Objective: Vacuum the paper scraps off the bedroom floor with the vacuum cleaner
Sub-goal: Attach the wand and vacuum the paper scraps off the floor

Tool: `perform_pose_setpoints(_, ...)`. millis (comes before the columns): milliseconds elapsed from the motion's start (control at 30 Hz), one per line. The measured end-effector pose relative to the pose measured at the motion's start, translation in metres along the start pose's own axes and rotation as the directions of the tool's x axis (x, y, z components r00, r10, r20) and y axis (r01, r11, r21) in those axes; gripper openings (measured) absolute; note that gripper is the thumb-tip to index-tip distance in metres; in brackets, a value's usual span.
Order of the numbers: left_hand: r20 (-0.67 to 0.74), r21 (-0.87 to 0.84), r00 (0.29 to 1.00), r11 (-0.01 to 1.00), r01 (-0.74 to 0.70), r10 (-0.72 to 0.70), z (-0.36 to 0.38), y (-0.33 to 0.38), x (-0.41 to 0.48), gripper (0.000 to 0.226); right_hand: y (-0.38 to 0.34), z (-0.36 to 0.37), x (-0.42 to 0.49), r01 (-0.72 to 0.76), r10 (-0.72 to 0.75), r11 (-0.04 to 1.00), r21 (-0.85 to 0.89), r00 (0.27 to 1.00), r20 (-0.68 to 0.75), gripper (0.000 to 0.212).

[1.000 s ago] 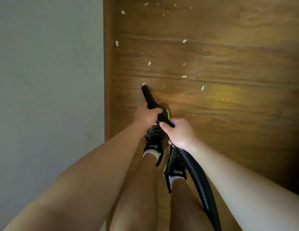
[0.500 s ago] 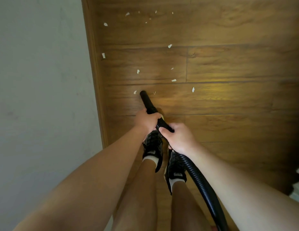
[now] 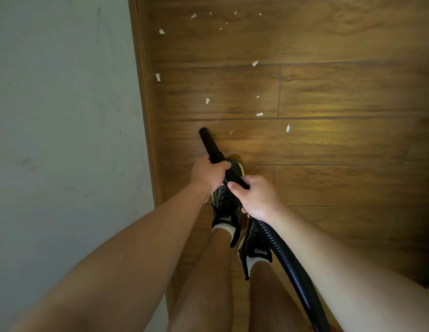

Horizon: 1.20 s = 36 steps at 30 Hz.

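The vacuum nozzle [image 3: 209,144], a stiff and probably light tube, points at the floor [image 3: 340,92] mid-frame; its ribbed hose [image 3: 287,257] looks flexible (it may drag a little), so the rigid part is best to hold; the left hand [image 3: 208,174] is wrapped around it, the right hand [image 3: 256,197] clamped on the hose just behind, arms stretched downward; paper scraps [image 3: 207,100] lie higher in the frame.

This looks like a room in a home. A wood-plank floor [image 3: 328,188] meets a plain pale wall [image 3: 65,116], with a wooden skirting board [image 3: 146,116] at the wall's foot. Torn paper scraps [image 3: 207,100] lie on the planks near the wall, and a black vacuum hose [image 3: 287,257] trails away from it.
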<state>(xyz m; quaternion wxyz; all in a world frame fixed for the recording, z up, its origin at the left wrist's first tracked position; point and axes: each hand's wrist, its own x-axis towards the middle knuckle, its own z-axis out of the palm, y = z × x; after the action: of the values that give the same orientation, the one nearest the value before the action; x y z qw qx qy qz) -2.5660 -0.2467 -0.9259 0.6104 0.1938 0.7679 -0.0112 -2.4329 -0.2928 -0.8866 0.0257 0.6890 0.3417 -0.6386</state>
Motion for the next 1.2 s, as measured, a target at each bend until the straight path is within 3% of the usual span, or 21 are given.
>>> perform_pose_setpoints(300,0.146,0.003,0.989,0.999,0.040,-0.040,0.016,0.008,-0.010,0.029,0.016,-0.006,-0.017,-0.048,0.052,0.996,0.078,0.997,-0.050,0.032)
perform_pose_setpoints(1200,0.286,0.213,0.958,0.976,-0.053,-0.010,0.114,0.050,-0.041,0.035,0.064,-0.057,-0.056,-0.101,0.203,0.908,0.406,0.955,-0.216,0.038)
